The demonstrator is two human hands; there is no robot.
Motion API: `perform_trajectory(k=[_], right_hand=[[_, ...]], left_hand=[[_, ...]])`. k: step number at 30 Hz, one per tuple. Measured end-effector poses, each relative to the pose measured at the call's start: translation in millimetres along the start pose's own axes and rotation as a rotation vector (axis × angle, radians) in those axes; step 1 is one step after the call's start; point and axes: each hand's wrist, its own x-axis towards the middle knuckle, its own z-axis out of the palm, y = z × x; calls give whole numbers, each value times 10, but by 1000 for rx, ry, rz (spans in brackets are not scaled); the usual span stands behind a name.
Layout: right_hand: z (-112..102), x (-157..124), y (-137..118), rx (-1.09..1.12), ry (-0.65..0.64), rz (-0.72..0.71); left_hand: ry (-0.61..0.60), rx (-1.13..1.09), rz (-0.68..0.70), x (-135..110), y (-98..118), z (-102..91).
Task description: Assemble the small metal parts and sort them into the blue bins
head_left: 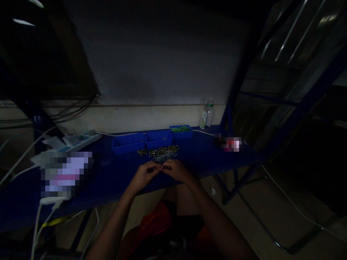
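Both of my hands meet over the near edge of a blue table [114, 173]. My left hand [145, 174] and my right hand [176, 169] have their fingers curled together, pinching something small and dark between them that I cannot make out. Just beyond my fingers lies a loose pile of small shiny metal parts [159, 151]. Behind the pile stand two blue trays [127, 142] side by side, with a third blue tray [181, 131] holding green pieces to their right.
A clear plastic bottle [207, 115] stands at the back right of the table. A white power strip [81, 141] with cables lies at the back left. Blue metal frame legs [244, 173] run down on the right. The scene is very dim.
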Motion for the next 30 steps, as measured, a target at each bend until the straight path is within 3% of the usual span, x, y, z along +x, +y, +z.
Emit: perform_trajectory(k=[10,14,18,25,30], right_hand=[[-15,-8,-27,52,17,9],[-15,-10,-18,118,132,49],[-31,-21,-17,122,227,48],[-27,-25,-18,127,207,28],[-2,-15,3,128,137,49]], left_hand=[[36,-3,-22,-9,0,-12],[111,41,-83,5,-34,-23],[36,117,-93,27,-30,-7],[2,123,-90,36,-31,-3],[60,52,-95,22,-10,-24]])
